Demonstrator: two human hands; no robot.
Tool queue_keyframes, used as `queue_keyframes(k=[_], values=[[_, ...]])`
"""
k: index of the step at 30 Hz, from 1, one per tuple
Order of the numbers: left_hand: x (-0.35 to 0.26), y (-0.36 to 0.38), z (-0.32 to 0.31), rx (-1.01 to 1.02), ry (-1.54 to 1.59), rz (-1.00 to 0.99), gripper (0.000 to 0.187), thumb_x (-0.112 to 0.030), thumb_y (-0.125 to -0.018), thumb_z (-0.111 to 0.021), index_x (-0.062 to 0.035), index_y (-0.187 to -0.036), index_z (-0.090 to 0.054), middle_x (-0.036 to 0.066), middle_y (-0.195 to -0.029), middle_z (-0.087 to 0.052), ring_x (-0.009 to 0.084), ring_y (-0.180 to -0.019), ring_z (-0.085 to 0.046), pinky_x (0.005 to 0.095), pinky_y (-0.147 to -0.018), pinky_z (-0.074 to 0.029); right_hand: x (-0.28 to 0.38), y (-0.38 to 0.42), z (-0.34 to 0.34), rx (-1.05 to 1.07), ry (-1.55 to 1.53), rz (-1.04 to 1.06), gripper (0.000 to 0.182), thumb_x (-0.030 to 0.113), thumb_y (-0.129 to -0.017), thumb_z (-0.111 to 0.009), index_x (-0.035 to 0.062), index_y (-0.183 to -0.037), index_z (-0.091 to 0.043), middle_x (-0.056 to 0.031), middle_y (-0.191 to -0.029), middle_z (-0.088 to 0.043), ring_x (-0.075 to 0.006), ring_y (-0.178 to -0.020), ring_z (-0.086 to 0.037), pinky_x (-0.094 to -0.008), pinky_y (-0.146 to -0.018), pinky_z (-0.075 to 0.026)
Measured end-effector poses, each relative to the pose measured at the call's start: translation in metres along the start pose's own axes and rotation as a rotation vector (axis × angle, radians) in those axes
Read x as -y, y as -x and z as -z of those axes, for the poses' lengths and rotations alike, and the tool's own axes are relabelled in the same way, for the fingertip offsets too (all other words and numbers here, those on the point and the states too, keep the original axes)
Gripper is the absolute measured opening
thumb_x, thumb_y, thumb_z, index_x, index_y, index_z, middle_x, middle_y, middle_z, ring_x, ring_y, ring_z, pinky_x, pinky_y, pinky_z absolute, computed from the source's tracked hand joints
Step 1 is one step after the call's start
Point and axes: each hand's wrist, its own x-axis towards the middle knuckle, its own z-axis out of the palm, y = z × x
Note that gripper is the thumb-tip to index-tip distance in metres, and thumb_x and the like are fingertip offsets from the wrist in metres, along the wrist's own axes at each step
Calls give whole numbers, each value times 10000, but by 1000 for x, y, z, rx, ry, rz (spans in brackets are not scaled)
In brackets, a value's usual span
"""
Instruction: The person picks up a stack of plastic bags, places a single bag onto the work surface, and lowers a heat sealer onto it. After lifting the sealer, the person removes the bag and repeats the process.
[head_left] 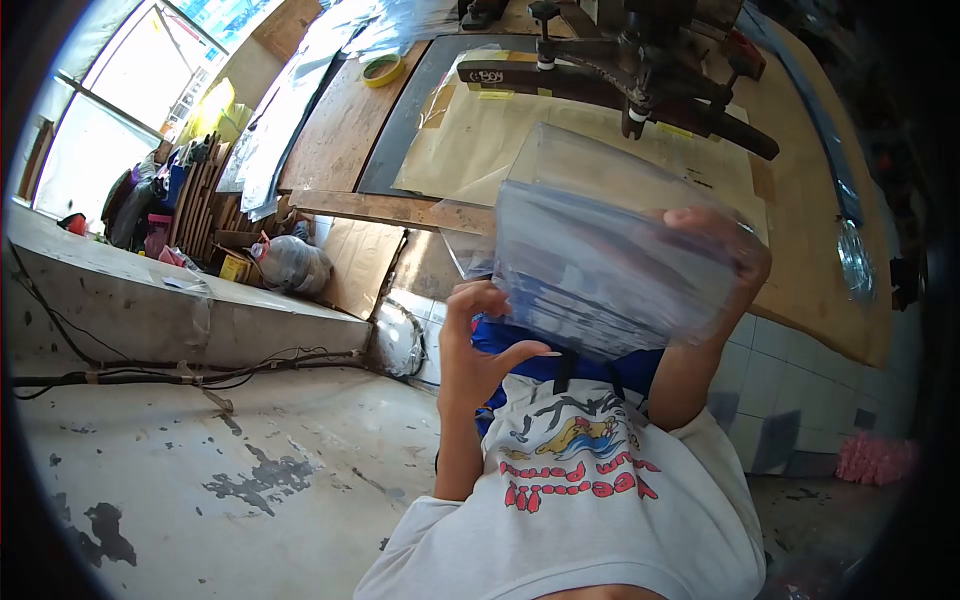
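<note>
My right hand [735, 245] grips a stack of clear plastic sheets [600, 270] by its right side, the fingers wrapped over the edge. The stack is tilted in front of my chest, its lower edge showing many thin layers and some blur. At the left edge of the stack is my left hand [472, 345], thumb stretched out and apart from the bent fingers. Its fingertips are right by the corner of the sheets. Another clear sheet [468, 252] sticks out behind the stack on the left.
Ahead stands a wooden worktable [335, 130] with a yellowish board [450, 150] under a dark metal press bar [600, 90]. A roll of tape [383, 70] lies on the table. A large plastic bottle [292, 264] is at the left, beside a low wall with cables [190, 379].
</note>
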Motion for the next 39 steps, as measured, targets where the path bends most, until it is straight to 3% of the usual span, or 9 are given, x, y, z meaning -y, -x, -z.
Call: queue_keyframes(k=[6,10,14,16,20,23,31,34,39], values=[[12,-6,-35,256,-16,108,387,-88,-698,-866,2,-996,-636,103,-917,-657,217,-847,-651,318,-760,-513,3,-3,18,54,139,48,223,52,-673,-759,-7,-887,-748,-117,-842,-752,-202,-777,-737,-285,-726,-582],[13,-3,-26,396,-81,-275,178,-17,-739,-778,11,-879,-672,132,-901,-646,327,-852,-636,350,-748,-521,7,12,37,144,-168,101,124,73,-792,-706,0,-882,-749,-142,-855,-749,-222,-766,-737,-302,-721,-593],[6,9,-16,718,75,-253,113,-15,-749,-706,-6,-843,-643,121,-829,-597,326,-811,-603,394,-695,-503,41,-49,88,1043,-532,377,118,100,-894,-646,51,-923,-750,-211,-951,-730,-265,-829,-735,-306,-722,-609],[-13,12,-21,858,201,-394,97,-66,-794,-718,-18,-854,-659,105,-825,-619,317,-791,-614,404,-689,-510,49,-52,94,1063,-643,418,126,107,-910,-637,72,-979,-736,-242,-988,-715,-281,-859,-732,-318,-742,-613],[-27,23,-30,879,178,-274,105,-73,-804,-723,-30,-870,-654,103,-851,-674,296,-754,-659,378,-666,-530,44,-3,124,566,-595,282,186,84,-936,-601,90,-1101,-686,-280,-1017,-689,-315,-877,-725,-390,-793,-622],[-20,24,-25,668,174,-274,116,-66,-822,-706,-27,-878,-612,102,-777,-647,301,-678,-650,372,-592,-510,32,-18,122,714,-703,128,171,74,-941,-590,99,-1085,-678,-296,-1015,-682,-332,-852,-727,-411,-760,-630],[12,6,51,348,-307,-108,149,-71,-863,-713,7,-863,-585,131,-743,-625,277,-573,-598,368,-502,-445,-1,-9,7,179,44,434,162,197,-904,-674,35,-911,-682,-236,-792,-718,-277,-651,-715,-335,-623,-583],[31,17,48,305,-300,135,153,-114,-828,-782,5,-849,-689,123,-747,-703,186,-566,-637,290,-534,-477,-24,0,23,10,315,358,180,200,-870,-702,23,-895,-687,-209,-818,-730,-251,-678,-716,-303,-634,-562],[30,17,55,516,-365,212,174,-165,-895,-713,3,-856,-693,147,-742,-681,275,-560,-631,338,-532,-477,-41,2,29,-100,411,280,238,157,-741,-786,2,-908,-718,-112,-897,-750,-206,-811,-717,-305,-758,-545]])
